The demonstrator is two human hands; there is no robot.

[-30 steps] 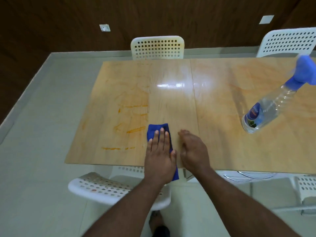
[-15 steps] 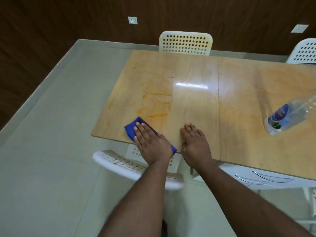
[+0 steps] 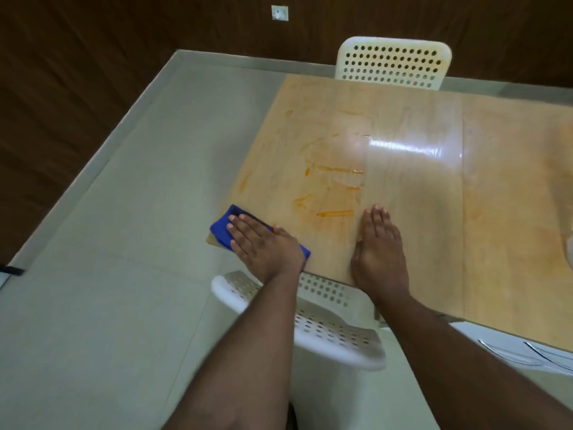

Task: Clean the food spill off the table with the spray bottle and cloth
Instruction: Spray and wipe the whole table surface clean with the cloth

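Two hands are flat on the table (image 3: 502, 212) right now. Left hand (image 3: 263, 243) is spread open, palm down, pressing the cloth (image 3: 221, 229) at the table's near-left corner, centre-left of the frame. That cloth is deep blue and folded; one end pokes out past the fingertips and overhangs the table's corner a little, and a small tip shows beside the wrist. Right hand (image 3: 379, 252) lies open too, fingers together and straight, palm on bare wood near the front edge, holding nothing.

Between and just beyond the hands sits the spill (image 3: 335, 193): thin orange streaks, one short bar right beside the right fingertips, a longer line further up, a few curved smears to the left, plus a pale orange haze over the wood around them. Cloth and streaks are near each other but apart.

Table top is light wood, glossy, with a bright glare band in the upper right. A white perforated chair (image 3: 393, 63) stands at the far side, another chair (image 3: 325, 330) tucked below the forearms, blurred. The spray bottle I cannot make out; only a faint blur shows at the right frame edge.
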